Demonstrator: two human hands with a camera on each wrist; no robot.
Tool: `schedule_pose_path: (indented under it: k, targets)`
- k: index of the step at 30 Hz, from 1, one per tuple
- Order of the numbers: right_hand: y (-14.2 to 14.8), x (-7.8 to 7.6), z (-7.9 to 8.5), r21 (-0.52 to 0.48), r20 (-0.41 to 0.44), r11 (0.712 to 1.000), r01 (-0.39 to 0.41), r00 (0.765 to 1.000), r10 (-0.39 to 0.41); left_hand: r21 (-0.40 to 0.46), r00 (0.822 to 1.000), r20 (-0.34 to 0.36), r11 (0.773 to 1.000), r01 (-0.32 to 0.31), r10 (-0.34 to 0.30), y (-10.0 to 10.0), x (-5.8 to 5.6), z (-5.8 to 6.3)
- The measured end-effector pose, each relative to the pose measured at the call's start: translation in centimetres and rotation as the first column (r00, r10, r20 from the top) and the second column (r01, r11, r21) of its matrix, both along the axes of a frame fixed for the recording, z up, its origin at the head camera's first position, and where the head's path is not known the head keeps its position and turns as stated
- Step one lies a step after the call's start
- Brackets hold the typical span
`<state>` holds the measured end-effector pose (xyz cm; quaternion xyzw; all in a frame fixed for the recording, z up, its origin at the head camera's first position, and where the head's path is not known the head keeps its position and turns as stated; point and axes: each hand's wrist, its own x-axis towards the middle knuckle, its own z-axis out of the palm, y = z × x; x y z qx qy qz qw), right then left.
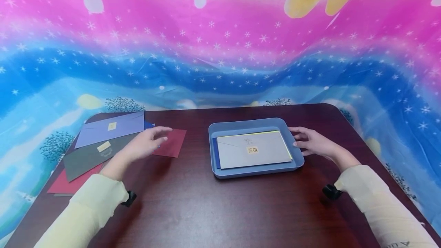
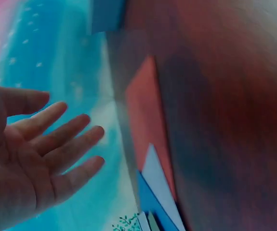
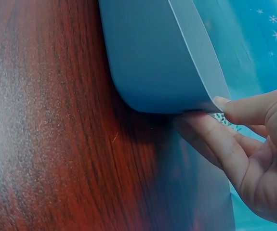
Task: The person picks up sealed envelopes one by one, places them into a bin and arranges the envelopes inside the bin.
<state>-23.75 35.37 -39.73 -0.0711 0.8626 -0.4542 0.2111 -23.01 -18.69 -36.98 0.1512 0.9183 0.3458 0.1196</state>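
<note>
A blue-grey tray (image 1: 255,172) rests on the table, holding a stack of envelopes; a pale grey envelope (image 1: 237,156) with a small gold label lies on top. Its right end is pinched by my right hand (image 1: 315,144); in the right wrist view the thumb is at the rim of the tray (image 3: 152,62) and the other fingers are against the outside. My left hand (image 1: 144,144) hovers with fingers extended and nothing in it, above the right part of the spread envelopes. Nearest it is a red envelope (image 1: 175,142), also seen in the left wrist view.
At the table's left lie overlapping envelopes: a lavender one (image 1: 127,122), a dark grey-green one (image 1: 82,160) and a red one (image 1: 65,181) at the near end. A patterned cloth (image 1: 220,49) hangs behind the dark wooden table (image 1: 213,213).
</note>
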Motion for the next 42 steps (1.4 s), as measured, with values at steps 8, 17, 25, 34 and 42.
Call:
schedule_pose_path:
  k: [8, 17, 25, 34, 42]
  targets:
    - [0.0, 0.0, 0.1, 0.014, -0.001, 1.000, 0.007, 1.000, -0.007, -0.342, 0.993, -0.067, 0.937, 0.067, -0.096, 0.8, 0.2, -3.0]
    - [-0.1, -0.1, 0.2, 0.023, -0.004, 1.000, 0.005, 1.000, -0.005, -0.454, 0.991, -0.081, 0.889, 0.062, -0.110, 2.0, 0.6, -3.6]
    - [0.0, -0.2, 0.2, 0.027, -0.001, 1.000, -0.002, 1.000, 0.002, -0.453, 0.991, -0.050, 0.887, 0.092, -0.128, 3.5, 1.1, -3.5]
    - [-0.1, -0.1, 0.0, 0.011, 0.005, 1.000, -0.001, 1.000, 0.001, -0.451, 0.981, -0.054, 0.881, 0.142, -0.186, 5.3, 1.9, -3.9]
    - [-0.1, -0.1, 0.0, 0.006, 0.016, 1.000, 0.005, 1.000, -0.005, -0.386, 0.972, -0.033, 0.900, 0.203, -0.234, 6.2, 2.5, -3.9]
